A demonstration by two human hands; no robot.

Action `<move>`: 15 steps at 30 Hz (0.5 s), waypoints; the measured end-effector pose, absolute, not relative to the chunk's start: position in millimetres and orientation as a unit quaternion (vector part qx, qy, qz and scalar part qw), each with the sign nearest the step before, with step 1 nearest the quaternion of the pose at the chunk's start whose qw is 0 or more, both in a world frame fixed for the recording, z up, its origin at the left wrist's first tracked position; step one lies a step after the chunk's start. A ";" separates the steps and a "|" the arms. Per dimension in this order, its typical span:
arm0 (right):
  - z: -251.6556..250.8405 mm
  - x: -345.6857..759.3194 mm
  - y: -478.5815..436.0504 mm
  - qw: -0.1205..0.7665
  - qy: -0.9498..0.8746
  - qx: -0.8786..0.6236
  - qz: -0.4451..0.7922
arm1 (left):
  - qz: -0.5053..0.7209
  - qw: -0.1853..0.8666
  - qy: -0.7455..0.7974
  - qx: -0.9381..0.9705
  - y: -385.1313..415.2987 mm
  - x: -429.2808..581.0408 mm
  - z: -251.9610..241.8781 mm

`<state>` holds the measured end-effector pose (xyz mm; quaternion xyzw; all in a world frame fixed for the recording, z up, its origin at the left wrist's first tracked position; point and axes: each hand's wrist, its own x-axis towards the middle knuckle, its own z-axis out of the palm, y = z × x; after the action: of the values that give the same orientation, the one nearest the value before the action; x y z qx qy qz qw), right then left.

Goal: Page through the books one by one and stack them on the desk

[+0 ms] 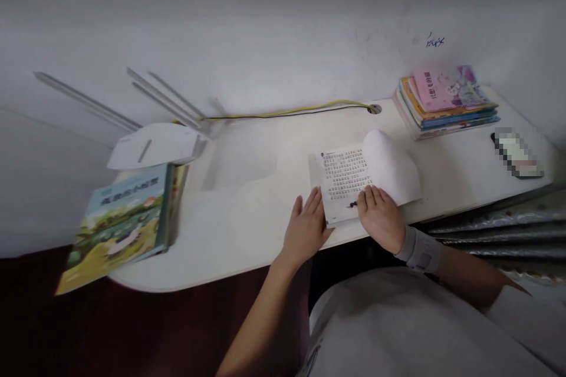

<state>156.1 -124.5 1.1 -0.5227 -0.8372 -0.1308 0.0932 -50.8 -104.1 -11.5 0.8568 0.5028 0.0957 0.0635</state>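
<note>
An open book (347, 174) lies near the front edge of the white desk, its left page covered in printed lines and its right-hand page (391, 168) curling up. My left hand (307, 224) rests at the book's left lower edge, fingers stretched out along it. Lying flat over the lower inner part of the printed page is my right hand (379, 215), with its fingers extended. A small dark printed figure shows beside the right fingertips. The wrist above that hand wears a grey band (420, 250).
A white router (154, 144) with tall antennas stands at the left, behind picture books (119, 218) overhanging the desk's edge. A yellow cable (283, 112) runs along the wall to a desk hole. Stacked books (448, 97) and a phone (517, 154) lie at the right.
</note>
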 end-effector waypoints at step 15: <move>21.8 205.2 -81.2 0.010 -0.829 -0.558 -0.005 | 0.222 0.157 0.527 0.805 -96.2 -63.8 -18.6</move>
<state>205.2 -81.2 21.8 -0.5584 -0.8295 -0.0052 0.0099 -63.8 -96.2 -18.6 0.8050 0.5274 0.2217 0.1569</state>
